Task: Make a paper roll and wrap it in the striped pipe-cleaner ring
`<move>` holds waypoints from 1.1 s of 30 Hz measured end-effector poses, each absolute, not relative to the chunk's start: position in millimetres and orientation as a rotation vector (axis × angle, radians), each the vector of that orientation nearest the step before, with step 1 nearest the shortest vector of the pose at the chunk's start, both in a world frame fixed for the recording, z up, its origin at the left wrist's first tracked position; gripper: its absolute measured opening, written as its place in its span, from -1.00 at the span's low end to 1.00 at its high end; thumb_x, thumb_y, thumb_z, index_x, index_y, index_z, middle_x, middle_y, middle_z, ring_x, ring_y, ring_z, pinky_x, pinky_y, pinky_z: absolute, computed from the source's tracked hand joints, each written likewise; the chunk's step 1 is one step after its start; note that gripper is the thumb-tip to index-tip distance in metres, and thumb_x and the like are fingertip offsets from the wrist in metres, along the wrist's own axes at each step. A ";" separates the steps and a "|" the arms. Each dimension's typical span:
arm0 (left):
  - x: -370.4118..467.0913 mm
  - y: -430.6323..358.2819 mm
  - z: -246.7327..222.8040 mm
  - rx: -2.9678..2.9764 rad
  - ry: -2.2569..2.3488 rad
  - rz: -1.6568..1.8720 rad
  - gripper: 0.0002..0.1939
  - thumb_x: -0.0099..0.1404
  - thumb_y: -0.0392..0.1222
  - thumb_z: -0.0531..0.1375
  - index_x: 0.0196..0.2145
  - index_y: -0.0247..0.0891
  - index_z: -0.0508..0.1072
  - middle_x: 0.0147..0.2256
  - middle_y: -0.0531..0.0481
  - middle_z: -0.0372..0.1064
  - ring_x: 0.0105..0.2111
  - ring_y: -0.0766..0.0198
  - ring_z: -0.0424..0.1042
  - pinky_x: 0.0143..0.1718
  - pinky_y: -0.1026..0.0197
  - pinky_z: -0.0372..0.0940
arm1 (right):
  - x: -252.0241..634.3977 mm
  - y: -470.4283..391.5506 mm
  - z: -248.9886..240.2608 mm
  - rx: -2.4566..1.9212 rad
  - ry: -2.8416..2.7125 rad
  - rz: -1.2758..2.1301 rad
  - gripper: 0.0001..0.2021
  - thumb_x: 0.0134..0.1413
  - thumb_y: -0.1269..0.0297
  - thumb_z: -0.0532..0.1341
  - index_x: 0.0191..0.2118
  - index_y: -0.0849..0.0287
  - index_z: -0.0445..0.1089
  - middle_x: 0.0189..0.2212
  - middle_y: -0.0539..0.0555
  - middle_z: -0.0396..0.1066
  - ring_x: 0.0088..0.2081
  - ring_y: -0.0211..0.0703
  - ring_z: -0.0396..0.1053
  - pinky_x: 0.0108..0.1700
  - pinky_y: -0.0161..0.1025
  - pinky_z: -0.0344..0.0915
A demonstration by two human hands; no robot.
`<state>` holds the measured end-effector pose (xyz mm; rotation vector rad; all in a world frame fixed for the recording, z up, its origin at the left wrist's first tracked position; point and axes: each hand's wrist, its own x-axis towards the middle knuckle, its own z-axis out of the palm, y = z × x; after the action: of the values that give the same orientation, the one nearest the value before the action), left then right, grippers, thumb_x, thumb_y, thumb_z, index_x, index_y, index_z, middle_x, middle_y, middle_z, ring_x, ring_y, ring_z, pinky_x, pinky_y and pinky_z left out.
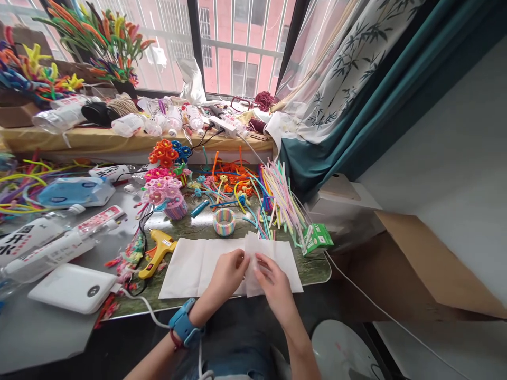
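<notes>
White tissue sheet [206, 266] lies flat on the table [312, 269] at its near edge, spread wide, directly under both hands. Left hand [226, 274] rests palm-down on the sheet, fingers curled, tips pinching a raised fold near the sheet's middle. Right hand [273, 282] meets it from the right, thumb and forefinger closed on the same fold. Fingertips of both hands nearly touching. Forearms angle in from below; blue watch [182, 323] on left wrist. Yellow glue gun [158, 252] just left of the sheet; striped ring [224, 221] behind it.

Bright daylight from window [237, 47]; wide-angle edge distortion, soft shadows.
</notes>
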<state>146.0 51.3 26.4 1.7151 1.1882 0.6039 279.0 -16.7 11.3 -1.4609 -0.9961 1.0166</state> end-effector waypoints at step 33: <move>168.7 76.8 53.4 1.812 1.452 0.592 -0.57 0.28 -0.10 0.07 -0.70 -0.22 0.09 -0.67 0.15 -0.06 -0.60 0.38 0.08 -0.54 0.28 -0.04 | 324.0 -5.6 -14.1 -1.622 -0.775 0.845 -0.55 0.01 -0.09 0.23 -0.61 0.21 0.44 -0.64 -0.02 0.33 -0.47 -0.15 0.25 -0.41 -0.28 0.21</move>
<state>168.7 76.8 53.4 1.8121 1.4520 0.5920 324.0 -5.6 -14.1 -1.6217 -0.7748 0.8454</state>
